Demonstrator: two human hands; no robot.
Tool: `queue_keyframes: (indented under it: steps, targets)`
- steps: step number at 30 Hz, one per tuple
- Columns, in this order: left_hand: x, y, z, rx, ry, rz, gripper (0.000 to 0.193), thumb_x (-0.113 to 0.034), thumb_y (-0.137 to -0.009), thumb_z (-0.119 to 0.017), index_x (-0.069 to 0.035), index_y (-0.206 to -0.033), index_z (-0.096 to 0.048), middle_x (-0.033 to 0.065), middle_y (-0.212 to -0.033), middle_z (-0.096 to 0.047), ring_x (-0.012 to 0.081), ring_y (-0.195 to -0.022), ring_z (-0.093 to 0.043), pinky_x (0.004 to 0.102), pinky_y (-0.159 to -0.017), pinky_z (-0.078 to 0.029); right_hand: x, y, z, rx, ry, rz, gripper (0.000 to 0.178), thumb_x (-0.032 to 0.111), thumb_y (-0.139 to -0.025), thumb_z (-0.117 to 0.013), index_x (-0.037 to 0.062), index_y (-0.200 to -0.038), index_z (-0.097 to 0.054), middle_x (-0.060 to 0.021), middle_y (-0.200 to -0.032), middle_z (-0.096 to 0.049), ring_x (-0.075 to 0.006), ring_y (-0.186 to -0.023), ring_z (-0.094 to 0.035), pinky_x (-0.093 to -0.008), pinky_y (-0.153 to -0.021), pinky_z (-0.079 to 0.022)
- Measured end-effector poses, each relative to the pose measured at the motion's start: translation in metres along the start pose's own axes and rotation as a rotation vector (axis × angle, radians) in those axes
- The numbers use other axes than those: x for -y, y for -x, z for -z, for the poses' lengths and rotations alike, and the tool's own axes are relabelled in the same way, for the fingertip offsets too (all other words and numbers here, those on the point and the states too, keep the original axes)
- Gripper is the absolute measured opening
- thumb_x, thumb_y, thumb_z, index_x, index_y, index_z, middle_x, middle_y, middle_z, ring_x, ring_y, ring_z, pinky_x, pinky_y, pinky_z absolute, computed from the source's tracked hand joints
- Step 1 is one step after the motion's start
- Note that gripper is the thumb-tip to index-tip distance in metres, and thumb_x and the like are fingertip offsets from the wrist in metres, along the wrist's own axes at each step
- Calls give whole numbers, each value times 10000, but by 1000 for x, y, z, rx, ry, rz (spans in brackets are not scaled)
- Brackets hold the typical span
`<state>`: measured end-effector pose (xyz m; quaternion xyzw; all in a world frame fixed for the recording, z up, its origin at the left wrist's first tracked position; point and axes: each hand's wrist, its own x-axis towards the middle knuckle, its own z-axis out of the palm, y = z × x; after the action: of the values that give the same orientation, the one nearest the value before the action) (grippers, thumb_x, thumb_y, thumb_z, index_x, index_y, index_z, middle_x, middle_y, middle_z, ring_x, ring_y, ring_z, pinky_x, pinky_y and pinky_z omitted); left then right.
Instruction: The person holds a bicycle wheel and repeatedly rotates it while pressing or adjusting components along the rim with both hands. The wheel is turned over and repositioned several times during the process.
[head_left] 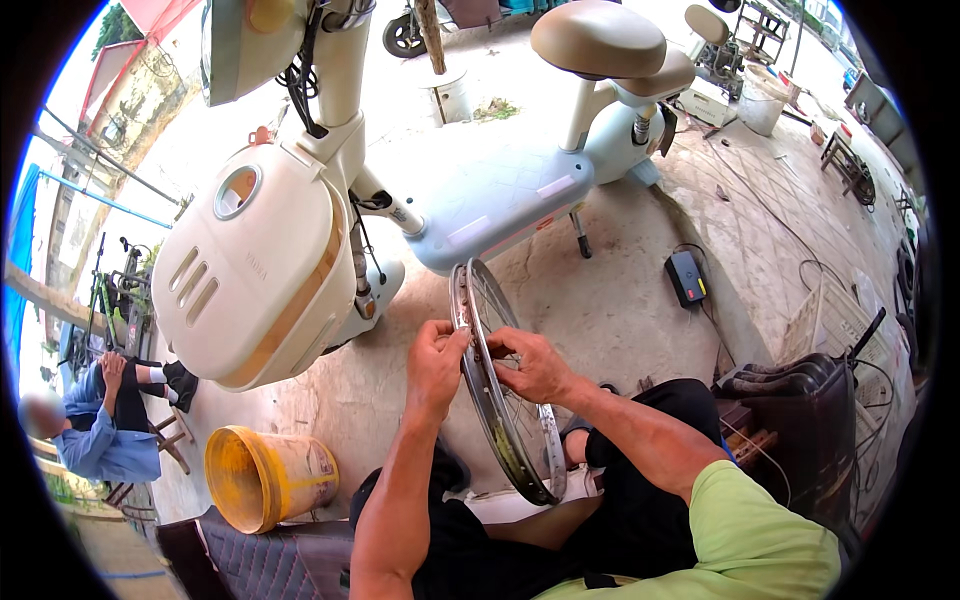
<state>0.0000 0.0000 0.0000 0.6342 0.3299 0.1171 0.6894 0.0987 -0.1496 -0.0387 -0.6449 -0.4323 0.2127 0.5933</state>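
A bare metal wheel rim point(489, 405) with thin spokes stands nearly on edge between my knees, tilted, its face turned to the right. Its surface looks worn, with a yellowish patch low down. My left hand point(436, 368) grips the rim's left side, thumb and fingers pinched at its upper part. From the right, my right hand point(530, 366) reaches to the same stretch of rim, fingers curled against its inner side by the spokes. Whether a small part sits between the fingertips is hidden.
An electric scooter with a cream front point(245, 270) and pale blue footboard point(510, 205) stands ahead. A yellow bucket point(262, 480) lies tipped at left. A black charger point(686, 278) with a cable rests on the concrete at right. A seated person point(105, 430) is far left.
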Motion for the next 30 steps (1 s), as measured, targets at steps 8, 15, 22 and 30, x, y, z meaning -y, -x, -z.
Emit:
queue_keyframes:
  steps: [8,15,22,30]
  targets:
    - [5,1,-10,-14,6,-63,226,-191,-978,-618,-8,-1096,-556,16,-716,-629,41,-469,-458,219,-392,-302,3,2,7,-10,88,67,171,14,-867,-679,11,-1037,-660,-123,-891,-659,-261,-836,-687,-342,-784,-552]
    - [5,2,-9,-20,6,-55,226,-199,-979,-620,-13,-1094,-561,10,-718,-629,39,-475,-468,216,-392,-306,3,4,0,-50,-38,-14,182,8,-870,-680,13,-1051,-656,-125,-907,-657,-240,-821,-674,-341,-761,-539]
    - [7,0,-5,-22,-5,-65,225,-201,-976,-622,-16,-1091,-563,9,-723,-631,40,-481,-473,216,-396,-314,0,2,3,-10,74,34,185,20,-869,-690,7,-1050,-653,-124,-949,-657,-233,-846,-676,-336,-783,-542]
    - [5,1,-6,-19,-32,-70,222,-196,-975,-621,-13,-1088,-567,13,-723,-627,40,-485,-471,218,-399,-315,2,2,1,-17,-1,-18,190,23,-862,-694,24,-1048,-656,-132,-925,-669,-254,-848,-679,-353,-771,-537]
